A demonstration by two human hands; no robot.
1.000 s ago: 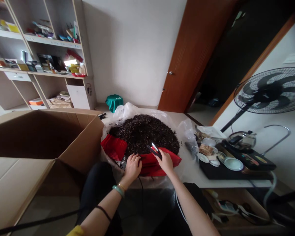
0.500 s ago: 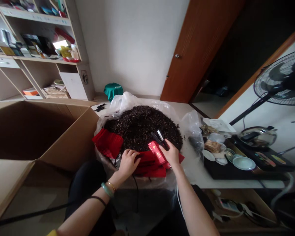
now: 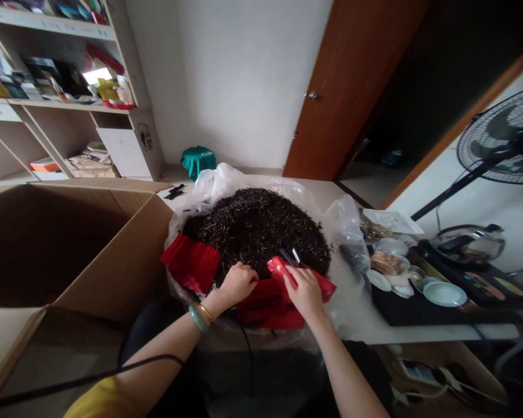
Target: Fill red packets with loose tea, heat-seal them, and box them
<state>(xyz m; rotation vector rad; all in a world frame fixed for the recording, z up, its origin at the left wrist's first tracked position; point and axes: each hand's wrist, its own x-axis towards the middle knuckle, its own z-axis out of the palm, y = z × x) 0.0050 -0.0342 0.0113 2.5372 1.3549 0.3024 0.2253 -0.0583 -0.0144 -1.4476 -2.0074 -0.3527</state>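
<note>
The person's right hand [image 3: 305, 290] grips a small red packet [image 3: 279, 267], with a slim black-and-white tool [image 3: 297, 256] poking out beyond the fingers. The left hand [image 3: 239, 283], fingers curled, is just beside it at the near edge of a heap of dark dry shreds [image 3: 261, 223] in a clear plastic bag [image 3: 220, 179]. Red packets [image 3: 272, 316] lie below the hands, and a row of overlapping red sleeves [image 3: 189, 264] lies left of them. An open cardboard box [image 3: 108, 261] stands to the left; a pale bowl [image 3: 444, 294] and a standing fan [image 3: 501, 136] are at right.
</note>
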